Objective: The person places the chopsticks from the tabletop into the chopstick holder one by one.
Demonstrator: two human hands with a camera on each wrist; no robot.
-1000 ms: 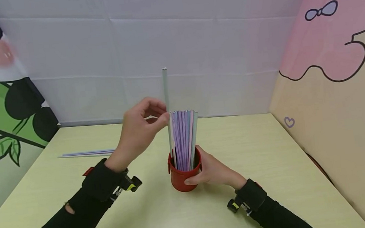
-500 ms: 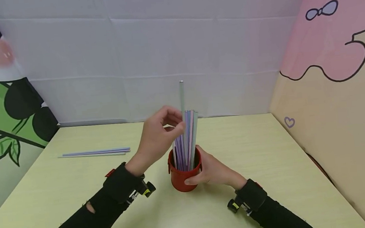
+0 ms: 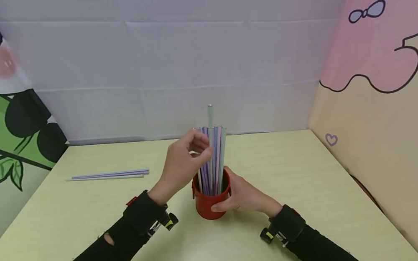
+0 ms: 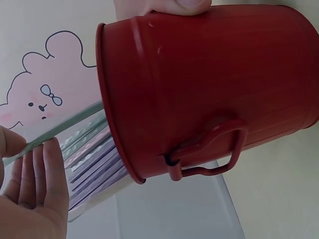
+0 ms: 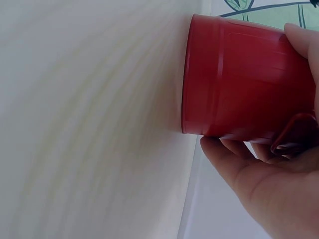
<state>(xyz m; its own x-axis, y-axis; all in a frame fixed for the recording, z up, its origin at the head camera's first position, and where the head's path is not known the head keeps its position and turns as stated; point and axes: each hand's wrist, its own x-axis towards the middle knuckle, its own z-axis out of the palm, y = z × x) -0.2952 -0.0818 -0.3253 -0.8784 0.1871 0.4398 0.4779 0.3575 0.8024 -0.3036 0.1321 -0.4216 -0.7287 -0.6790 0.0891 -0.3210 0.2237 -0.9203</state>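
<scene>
Between thumb and fingers, my left hand (image 3: pixel 181 156) pinches a pale green straw (image 3: pixel 210 115). The straw stands nearly upright, its top well above the others. In the left wrist view the lower part of this green straw (image 4: pixel 67 123) runs past the rim into the red bucket (image 4: pixel 199 74); its bottom end is hidden inside. A bunch of purple, pink, blue and green straws (image 3: pixel 219 146) fills the bucket. My right hand (image 3: pixel 243 192) grips the bucket from the right, thumb across its front, while the right wrist view shows fingers (image 5: pixel 224 159) against its far side.
A few more straws (image 3: pixel 103 175), purple and pale, lie side by side on the table (image 3: pixel 127 222) at the left. A white cloth (image 3: pixel 187 57) hangs behind the table. Cartoon-printed panels (image 3: pixel 383 55) stand at both sides. The bucket has small side handles (image 4: pixel 239 149).
My left hand has moved right with the green straw, over the bucket, then lowered it so its top sits further down. The right hand and bucket have stayed in place.
</scene>
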